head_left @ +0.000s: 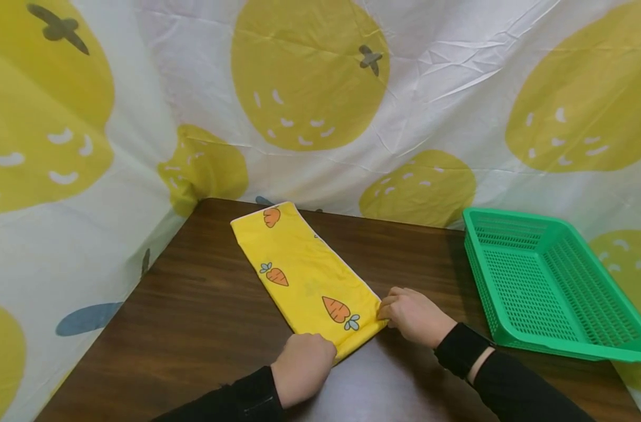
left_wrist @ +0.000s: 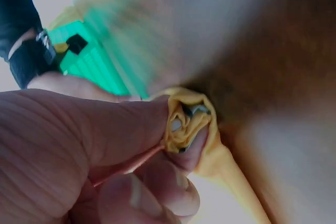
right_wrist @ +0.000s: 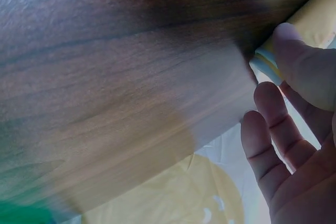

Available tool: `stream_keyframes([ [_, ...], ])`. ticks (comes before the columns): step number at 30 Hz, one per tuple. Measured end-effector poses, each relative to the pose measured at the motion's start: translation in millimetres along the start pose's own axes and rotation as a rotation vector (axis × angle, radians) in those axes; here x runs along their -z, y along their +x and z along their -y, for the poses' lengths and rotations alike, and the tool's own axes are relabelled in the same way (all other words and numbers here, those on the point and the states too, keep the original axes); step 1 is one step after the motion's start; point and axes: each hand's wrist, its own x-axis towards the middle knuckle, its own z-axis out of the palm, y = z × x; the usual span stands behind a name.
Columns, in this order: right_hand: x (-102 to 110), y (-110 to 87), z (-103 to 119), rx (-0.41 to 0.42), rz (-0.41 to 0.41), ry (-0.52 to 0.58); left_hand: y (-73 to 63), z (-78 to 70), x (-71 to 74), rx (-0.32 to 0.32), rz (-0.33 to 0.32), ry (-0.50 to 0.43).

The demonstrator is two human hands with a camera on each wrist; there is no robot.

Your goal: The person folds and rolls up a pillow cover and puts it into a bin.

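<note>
A yellow cloth (head_left: 307,258) printed with orange carrots lies folded into a long strip, slanting from the back of the table toward me. Its near end is rolled up into a narrow tube. My left hand (head_left: 304,366) pinches the left end of that roll; the left wrist view shows the coiled layers of the cloth (left_wrist: 189,121) between thumb and forefinger. At the roll's other end, my right hand (head_left: 415,316) grips the cloth. Seen from the right wrist, the thumb of the right hand (right_wrist: 302,124) presses on the cloth's edge (right_wrist: 268,64), with other fingers spread below.
A green plastic basket (head_left: 502,334) with lattice walls stands on the right of the dark wooden table (head_left: 194,316). A white sheet (head_left: 320,181) with yellow fruit prints hangs behind the table and along its left side.
</note>
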Motion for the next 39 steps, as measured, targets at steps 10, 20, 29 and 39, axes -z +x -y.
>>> stream_keyframes([
  [10, 2.7, 1.3, -4.3, -0.050, 0.038, 0.061, 11.0, 22.3, -5.1, 0.069, 0.004, -0.190],
  [20, 4.2, 13.1, -12.8, -0.213, 0.155, 0.196, 8.0, 27.7, -1.7, 0.137, 0.046, -0.289],
  [29, 14.2, 44.5, -17.6, -0.408, 0.370, 0.404, 4.3, 26.6, -2.8, 0.143, 0.034, -0.344],
  [39, 18.7, 58.1, -14.5, -0.477, 0.399, 0.392, 2.7, 25.8, 0.6, 0.160, 0.055, -0.351],
])
